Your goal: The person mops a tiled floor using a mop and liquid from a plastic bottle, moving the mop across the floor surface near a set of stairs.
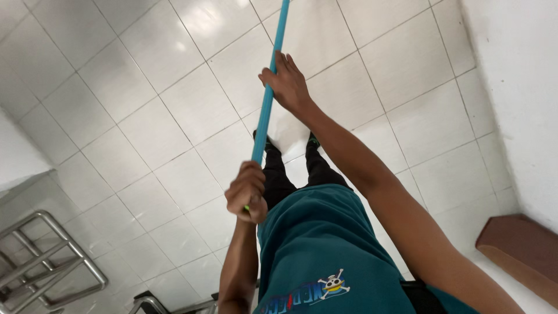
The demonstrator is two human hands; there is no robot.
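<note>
head | two hands, left (pixel 247 197) and right (pixel 288 84), gripping one blue pole (pixel 266 110)

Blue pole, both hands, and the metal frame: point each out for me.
Blue pole (pixel 269 99), head view, shaft between the hands.
Left hand (pixel 247 192), head view, knuckles.
Right hand (pixel 288 84), head view, back of hand.
Metal frame (pixel 81 256), head view, tubular rail.
</note>
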